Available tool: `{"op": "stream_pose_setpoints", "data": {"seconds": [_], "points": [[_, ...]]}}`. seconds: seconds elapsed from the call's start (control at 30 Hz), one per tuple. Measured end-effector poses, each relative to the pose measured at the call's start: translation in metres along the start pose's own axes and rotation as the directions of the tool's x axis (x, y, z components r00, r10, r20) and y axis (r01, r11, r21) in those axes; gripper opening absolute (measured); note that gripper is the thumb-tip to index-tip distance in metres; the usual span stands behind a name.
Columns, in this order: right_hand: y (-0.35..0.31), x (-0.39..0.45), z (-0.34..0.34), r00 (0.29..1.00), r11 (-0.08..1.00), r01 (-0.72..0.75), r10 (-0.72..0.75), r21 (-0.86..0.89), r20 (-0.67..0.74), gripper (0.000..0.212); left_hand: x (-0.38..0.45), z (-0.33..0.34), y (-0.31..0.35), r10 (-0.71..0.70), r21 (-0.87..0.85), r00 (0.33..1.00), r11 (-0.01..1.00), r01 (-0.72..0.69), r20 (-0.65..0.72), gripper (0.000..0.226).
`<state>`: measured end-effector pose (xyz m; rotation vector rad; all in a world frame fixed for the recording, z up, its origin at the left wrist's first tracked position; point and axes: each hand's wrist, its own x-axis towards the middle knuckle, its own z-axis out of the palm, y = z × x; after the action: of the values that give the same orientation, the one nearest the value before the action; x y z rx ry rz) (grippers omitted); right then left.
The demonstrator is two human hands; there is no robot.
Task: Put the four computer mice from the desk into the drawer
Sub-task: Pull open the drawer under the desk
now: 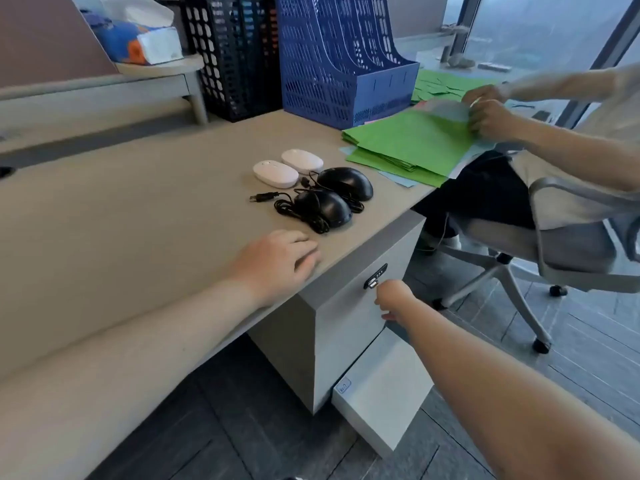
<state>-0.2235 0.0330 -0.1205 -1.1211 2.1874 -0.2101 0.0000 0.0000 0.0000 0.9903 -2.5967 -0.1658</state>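
Two white mice [275,173] [302,161] and two black corded mice [325,206] [345,182] lie together on the grey desk [138,202] near its right edge. My left hand [277,263] rests palm down on the desk just in front of them, holding nothing. My right hand [393,301] is at the front of the upper drawer [349,306] under the desk, just below its black lock [375,280]; its fingers curl at the drawer's lower edge. A lower white drawer [381,393] stands pulled out a little.
Another person sits on an office chair [554,244] to the right, handling green paper sheets [408,143] on the desk. Blue [339,60] and black [235,57] file racks stand at the back. A tissue pack [138,32] lies on a raised shelf.
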Motion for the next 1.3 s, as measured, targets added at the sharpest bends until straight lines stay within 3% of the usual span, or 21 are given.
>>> {"op": "stream_pose_setpoints", "data": {"seconds": [0.07, 0.13, 0.33, 0.53, 0.67, 0.77, 0.8, 0.87, 0.9, 0.93, 0.97, 1.03, 1.1, 1.2, 1.3], "points": [[0.002, 0.002, -0.002, 0.989, 0.867, -0.145, 0.146, 0.477, 0.035, 0.041, 0.002, 0.001, -0.001, 0.007, -0.017, 1.000, 1.000, -0.008, -0.017, 0.065], [0.001, 0.002, -0.004, 0.988, 0.759, -0.122, 0.156, 0.639, 0.004, 0.037, 0.003, 0.002, -0.004, 0.011, -0.009, 1.000, 1.000, -0.011, -0.029, 0.061], [-0.003, 0.008, -0.006, 0.973, 0.642, -0.174, 0.231, 0.747, 0.028, 0.011, 0.005, 0.007, -0.009, 0.037, 0.019, 0.997, 0.999, -0.036, -0.073, 0.051], [-0.002, 0.008, -0.003, 0.989, 0.731, -0.123, 0.148, 0.671, 0.021, 0.010, 0.004, 0.007, -0.009, 0.024, 0.030, 0.999, 0.999, -0.023, -0.042, 0.052], [0.005, 0.006, -0.003, 0.989, 0.699, -0.105, 0.146, 0.707, 0.003, 0.010, 0.005, 0.006, -0.007, 0.015, 0.033, 1.000, 0.999, -0.014, -0.027, 0.055], [0.021, -0.006, -0.013, 0.986, 0.744, -0.143, 0.165, 0.653, 0.028, 0.014, 0.005, 0.004, -0.007, 0.012, 0.028, 1.000, 1.000, -0.012, -0.003, 0.057], [0.027, -0.009, -0.015, 0.983, 0.791, -0.125, 0.182, 0.599, -0.036, 0.019, 0.005, 0.004, -0.007, 0.018, 0.032, 1.000, 0.999, -0.018, 0.000, 0.056], [0.037, -0.016, -0.021, 0.923, 0.937, 0.030, 0.108, 0.348, -0.369, 0.024, 0.005, 0.004, -0.007, 0.038, 0.072, 0.999, 0.997, -0.037, -0.006, 0.051], [0.037, -0.019, -0.024, 0.854, 0.971, 0.141, -0.020, 0.195, -0.520, 0.028, 0.005, 0.002, -0.006, 0.047, 0.103, 0.999, 0.994, -0.047, 0.002, 0.049], [0.034, -0.021, -0.028, 0.794, 0.967, 0.248, -0.166, 0.063, -0.584, 0.031, 0.005, 0.002, -0.005, 0.055, 0.136, 0.998, 0.989, -0.057, 0.020, 0.048], [0.029, -0.022, -0.032, 0.780, 0.945, 0.324, -0.294, -0.045, -0.553, 0.033, 0.005, 0.000, -0.003, 0.059, 0.165, 0.997, 0.984, -0.066, 0.043, 0.049], [0.018, -0.024, -0.036, 0.851, 0.919, 0.324, -0.387, -0.225, -0.354, 0.036, 0.005, -0.004, 0.002, 0.069, 0.187, 0.994, 0.979, -0.083, 0.080, 0.056], [0.011, -0.028, -0.038, 0.918, 0.903, 0.231, -0.326, -0.361, -0.226, 0.043, 0.005, -0.008, 0.008, 0.028, 0.182, 0.994, 0.982, -0.047, 0.104, 0.064], [0.012, -0.033, -0.040, 0.937, 0.889, 0.172, -0.281, -0.425, -0.209, 0.046, 0.004, -0.008, 0.014, -0.085, 0.218, 0.972, 0.975, 0.037, 0.218, 0.049], [0.021, -0.043, -0.049, 0.954, 0.887, 0.151, -0.247, -0.436, -0.172, 0.046, 0.005, -0.012, 0.025, -0.167, 0.233, 0.936, 0.968, 0.096, 0.311, 0.049]]}}
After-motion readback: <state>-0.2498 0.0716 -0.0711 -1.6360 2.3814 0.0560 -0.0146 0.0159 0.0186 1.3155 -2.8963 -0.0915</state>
